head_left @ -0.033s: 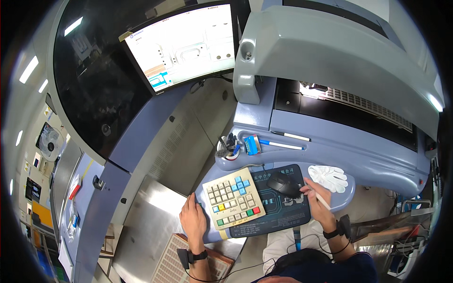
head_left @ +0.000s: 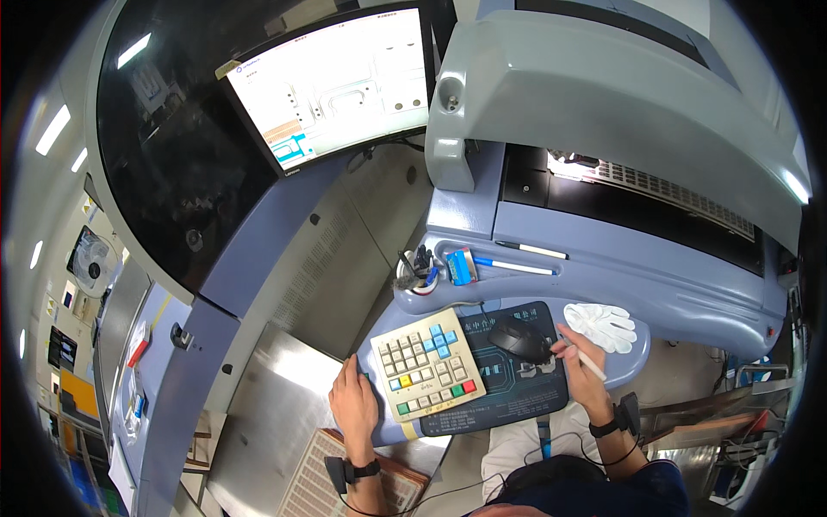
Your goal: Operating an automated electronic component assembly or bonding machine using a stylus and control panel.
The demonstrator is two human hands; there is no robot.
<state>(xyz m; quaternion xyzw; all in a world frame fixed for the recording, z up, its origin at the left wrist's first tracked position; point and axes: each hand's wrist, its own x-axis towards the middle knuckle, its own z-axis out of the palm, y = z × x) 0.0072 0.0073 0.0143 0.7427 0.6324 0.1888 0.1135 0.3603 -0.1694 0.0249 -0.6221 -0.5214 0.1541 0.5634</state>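
Note:
My left hand [head_left: 354, 403] lies flat at the left edge of the blue-grey desk shelf, its fingers stretched out beside a beige keypad [head_left: 431, 372] with white, blue, yellow, green and red keys. Nothing shows in that hand. To the right, my right hand [head_left: 587, 384] is closed around a white pen [head_left: 592, 366] with its tip pointing up and left. That tip is close to a black computer mouse [head_left: 519, 338], which sits on a dark printed mouse pad [head_left: 517, 407]. White gloves [head_left: 601, 327] lie just beyond the right hand.
A lit monitor [head_left: 336, 86] stands at the far left. Behind the keypad are a pen cup [head_left: 417, 274], a blue box [head_left: 462, 267] and two pens in a tray. A grey machine cover [head_left: 603, 95] spans the back right. Patterned panels [head_left: 332, 482] lie on the metal table [head_left: 258, 422].

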